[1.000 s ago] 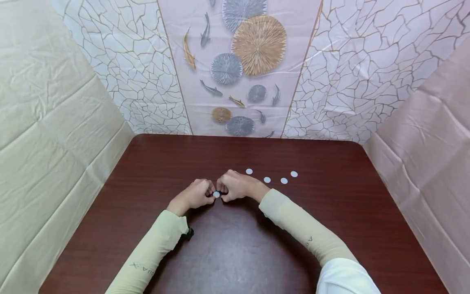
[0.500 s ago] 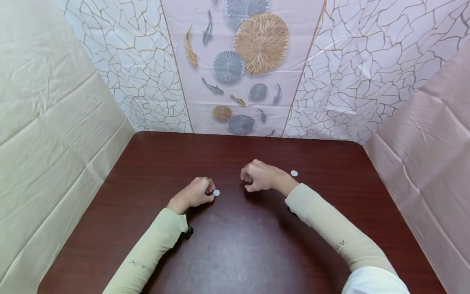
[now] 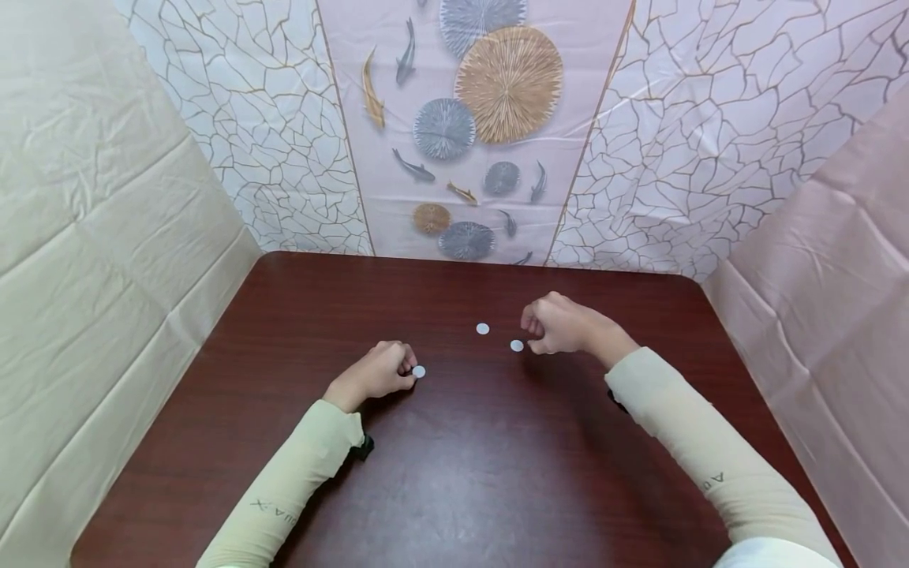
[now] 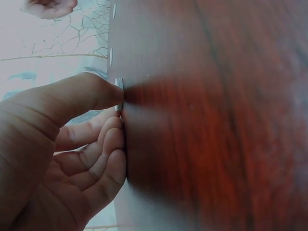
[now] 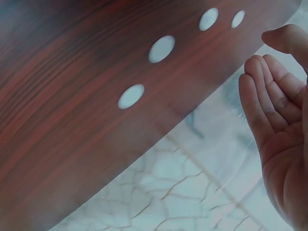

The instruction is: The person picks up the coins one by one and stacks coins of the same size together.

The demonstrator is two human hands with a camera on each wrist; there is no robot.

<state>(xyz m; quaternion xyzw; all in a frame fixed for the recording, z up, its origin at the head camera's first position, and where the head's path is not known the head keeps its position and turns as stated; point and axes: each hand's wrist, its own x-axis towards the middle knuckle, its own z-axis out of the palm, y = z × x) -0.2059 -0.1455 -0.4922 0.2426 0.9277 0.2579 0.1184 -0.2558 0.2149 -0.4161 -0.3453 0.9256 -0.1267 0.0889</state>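
White disc [image 3: 420, 371], one: sitting on the table, left of its middle, at the fingertips of the left hand [image 3: 372, 372]. In the left wrist view it is showing nearly edge-on and seems to be showing more than one layer; whether it is a stack cannot be told.

Left hand: pinching the white disc between thumb and finger, the other fingers curling close to the table.

Handling, as judged: light, thin and fairly stiff, unlikely to be fragile, but likely to be sliding on the smooth surface. Lying so flat, it is offering only its rim; thumb and fingertip at opposite edges are the sound hold.

Loose discs [image 5: 161, 49], four: lying flat and apart from one another in the right wrist view. The head view is showing two, a far disc [image 3: 483, 329] and a near disc [image 3: 517, 345]; the right hand is probably covering the others.

Right hand [image 3: 564, 325]: hovering above the table, thumb standing apart from the fingers, gripping nothing.

Table [image 3: 454, 473]: dark red-brown, wood-grained, reflecting light at the near side.

Sleeves [image 3: 298, 481], pale: covering both forearms.

Backdrop [image 3: 509, 87]: hanging behind, bearing printed fish and round motifs.
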